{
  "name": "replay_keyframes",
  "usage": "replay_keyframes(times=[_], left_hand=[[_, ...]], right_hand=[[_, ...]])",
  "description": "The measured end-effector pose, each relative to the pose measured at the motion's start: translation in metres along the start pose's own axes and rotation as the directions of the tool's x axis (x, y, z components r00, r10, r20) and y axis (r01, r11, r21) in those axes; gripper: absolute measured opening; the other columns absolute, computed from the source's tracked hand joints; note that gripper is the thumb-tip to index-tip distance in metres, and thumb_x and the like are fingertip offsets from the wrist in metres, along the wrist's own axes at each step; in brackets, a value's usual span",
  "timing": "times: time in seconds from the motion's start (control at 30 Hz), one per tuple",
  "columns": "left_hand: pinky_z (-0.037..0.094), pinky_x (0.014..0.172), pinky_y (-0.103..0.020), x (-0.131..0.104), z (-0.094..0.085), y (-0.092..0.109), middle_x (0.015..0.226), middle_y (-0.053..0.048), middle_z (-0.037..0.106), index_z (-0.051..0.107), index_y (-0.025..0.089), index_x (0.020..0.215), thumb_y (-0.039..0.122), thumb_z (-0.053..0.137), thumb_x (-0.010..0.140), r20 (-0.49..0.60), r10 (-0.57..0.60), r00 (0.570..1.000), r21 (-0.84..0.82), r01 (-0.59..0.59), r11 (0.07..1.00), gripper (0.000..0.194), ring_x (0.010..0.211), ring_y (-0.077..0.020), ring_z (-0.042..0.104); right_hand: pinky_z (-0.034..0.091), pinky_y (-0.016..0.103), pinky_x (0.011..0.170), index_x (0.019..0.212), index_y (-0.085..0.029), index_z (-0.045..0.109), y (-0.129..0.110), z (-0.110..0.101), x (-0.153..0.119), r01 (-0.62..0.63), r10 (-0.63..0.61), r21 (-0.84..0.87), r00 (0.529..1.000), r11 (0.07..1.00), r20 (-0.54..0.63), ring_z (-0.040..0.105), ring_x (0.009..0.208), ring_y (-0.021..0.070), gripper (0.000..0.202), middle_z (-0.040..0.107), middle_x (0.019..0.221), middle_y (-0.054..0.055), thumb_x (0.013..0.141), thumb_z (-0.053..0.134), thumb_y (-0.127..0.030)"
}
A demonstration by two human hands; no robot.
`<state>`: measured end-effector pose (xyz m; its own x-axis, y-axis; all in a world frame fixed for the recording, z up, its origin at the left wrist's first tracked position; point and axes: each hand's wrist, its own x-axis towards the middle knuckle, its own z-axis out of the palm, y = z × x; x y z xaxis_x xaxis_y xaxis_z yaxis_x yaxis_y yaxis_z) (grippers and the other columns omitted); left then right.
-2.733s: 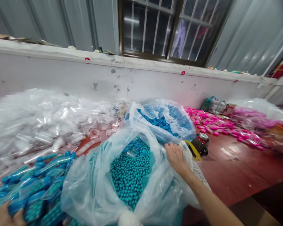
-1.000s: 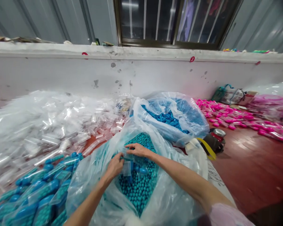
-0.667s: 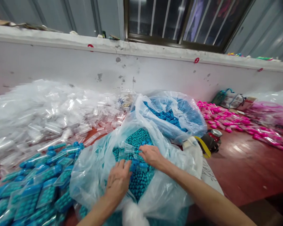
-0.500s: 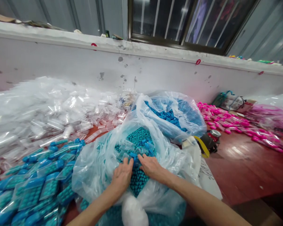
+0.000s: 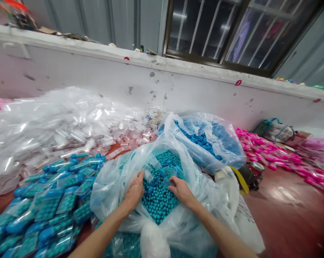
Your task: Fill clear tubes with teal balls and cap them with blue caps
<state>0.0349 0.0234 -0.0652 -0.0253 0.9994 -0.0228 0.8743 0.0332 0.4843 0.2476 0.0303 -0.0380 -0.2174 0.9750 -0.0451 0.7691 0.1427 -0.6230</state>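
Observation:
Both hands are over an open clear plastic bag [image 5: 108,193] full of round teal beads [image 5: 162,206]. My left hand [image 5: 135,189] is at the bag's inner left side, fingers extended, beside a clear plastic case [image 5: 149,175]; whether it touches the case is unclear. On the right, my right hand [image 5: 181,190] hovers close over the beads, its fingers bent and apart, with nothing visible in them. Several blue caps [image 5: 152,189] and clear cases lie on the beads between and beyond the hands. A white rounded bundle [image 5: 154,240] sits at the bag's front.
Bead-filled cases with blue caps [image 5: 48,204] are heaped at left, below a pile of empty clear cases [image 5: 56,122]. Behind stands a bag of blue pieces [image 5: 229,143]. Pink pieces [image 5: 269,154], a yellow-strapped dark object [image 5: 248,175] and a written sheet [image 5: 248,222] lie right on the red table [image 5: 288,215].
My hands were close together at a blue cap among the beads; they have moved apart, left hand leftward and right hand rightward. The camera view has shifted, moving the scene rightward.

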Motion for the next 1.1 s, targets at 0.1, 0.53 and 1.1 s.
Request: replay_keyframes(times=[0.1, 0.53, 1.1], left_hand=[[0.037, 0.094, -0.03, -0.006, -0.004, 0.007, 0.129, -0.01, 0.048, 0.027, 0.019, 0.136, 0.0, 0.026, 0.076, -0.035, 0.052, 0.998, 0.022, -0.051, 0.998, 0.063, 0.113, -0.0183, 0.048], [0.036, 0.091, -0.036, -0.058, 0.03, 0.025, 0.112, -0.011, 0.057, 0.049, 0.019, 0.116, 0.007, 0.028, 0.081, 0.158, 0.336, 0.928, 0.027, -0.344, 0.939, 0.042, 0.105, -0.0222, 0.05], [0.038, 0.076, -0.028, -0.06, -0.011, 0.028, 0.085, -0.004, 0.057, 0.042, 0.019, 0.092, 0.014, 0.037, 0.077, 0.143, 0.17, 0.975, -0.252, -0.13, 0.959, 0.017, 0.083, -0.0172, 0.054]], right_hand=[[0.04, 0.027, 0.08, 0.097, -0.019, 0.06, -0.002, 0.002, -0.011, 0.159, -0.159, -0.106, 0.987, 0.982, 0.005, 0.058, 0.088, 0.0176, 0.021, 0.065, 0.09, 0.005, 0.079, 0.05, -0.017], [0.044, 0.023, 0.073, 0.092, -0.018, 0.064, -0.03, 0.001, -0.002, 0.374, -0.297, -0.227, 0.903, 0.899, 0.312, 0.06, 0.082, 0.0158, 0.033, 0.066, 0.088, 0.004, 0.077, 0.038, -0.006], [0.05, 0.023, 0.051, 0.112, -0.019, 0.041, -0.011, -0.018, 0.017, 0.026, -0.024, -0.067, 0.999, 0.997, 0.029, 0.064, 0.064, 0.0127, 0.029, 0.061, 0.094, 0.003, 0.085, 0.031, -0.018]])
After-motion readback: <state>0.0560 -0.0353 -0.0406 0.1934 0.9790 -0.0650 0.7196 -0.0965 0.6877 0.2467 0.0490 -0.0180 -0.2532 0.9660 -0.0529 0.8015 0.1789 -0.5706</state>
